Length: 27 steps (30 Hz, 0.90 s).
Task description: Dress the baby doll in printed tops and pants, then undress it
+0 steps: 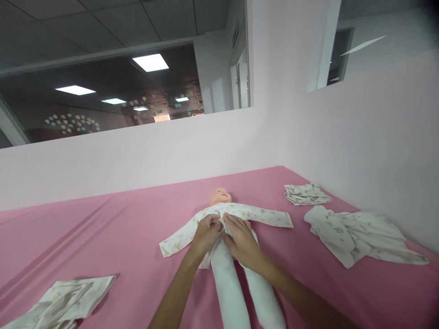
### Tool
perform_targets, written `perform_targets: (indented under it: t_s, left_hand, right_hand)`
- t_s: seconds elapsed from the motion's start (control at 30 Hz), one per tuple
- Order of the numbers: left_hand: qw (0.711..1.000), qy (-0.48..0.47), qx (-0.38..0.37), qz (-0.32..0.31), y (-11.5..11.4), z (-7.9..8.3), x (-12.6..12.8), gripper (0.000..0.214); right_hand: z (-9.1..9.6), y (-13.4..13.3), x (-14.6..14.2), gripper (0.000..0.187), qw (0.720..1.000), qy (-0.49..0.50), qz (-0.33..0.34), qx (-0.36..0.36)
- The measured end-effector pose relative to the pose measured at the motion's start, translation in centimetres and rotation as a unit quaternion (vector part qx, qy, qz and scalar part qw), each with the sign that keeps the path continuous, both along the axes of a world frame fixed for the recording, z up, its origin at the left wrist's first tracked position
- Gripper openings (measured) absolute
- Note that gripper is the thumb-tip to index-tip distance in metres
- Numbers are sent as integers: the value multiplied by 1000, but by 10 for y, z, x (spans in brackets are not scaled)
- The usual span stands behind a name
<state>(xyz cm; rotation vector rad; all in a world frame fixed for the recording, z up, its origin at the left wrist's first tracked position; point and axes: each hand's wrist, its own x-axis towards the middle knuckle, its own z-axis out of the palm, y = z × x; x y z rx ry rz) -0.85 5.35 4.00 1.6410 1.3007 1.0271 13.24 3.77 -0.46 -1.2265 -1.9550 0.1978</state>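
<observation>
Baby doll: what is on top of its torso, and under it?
A printed shirt covers the torso; the left hand and right hand meet on its front. Pink sheet lies underneath. The torso itself is hidden.

Doll (220, 196) supine, printed top (264, 214) spread.

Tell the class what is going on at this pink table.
A person's left hand pinches the printed shirt on a baby doll at its middle; the right hand touches it alongside. The doll lies face up on the pink table. A loose garment lies at right, a folded cloth near left.
</observation>
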Motion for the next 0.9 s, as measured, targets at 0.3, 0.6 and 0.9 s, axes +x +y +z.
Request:
perform_targets:
  t_s: [0.3, 0.6, 0.9]
  left_hand:
    - [970, 210, 119, 36, -35, -18, -25, 17]
    - [962, 221, 140, 80, -28, -20, -10, 10]
    - [955, 209, 204, 49, -31, -37, -11, 14]
  right_hand:
    - [-2, -29, 0, 18, 969, -154, -177, 75]
    - [1, -29, 2, 11, 978, -125, -155, 56]
    - [-3, -33, -7, 24, 972, -167, -162, -3]
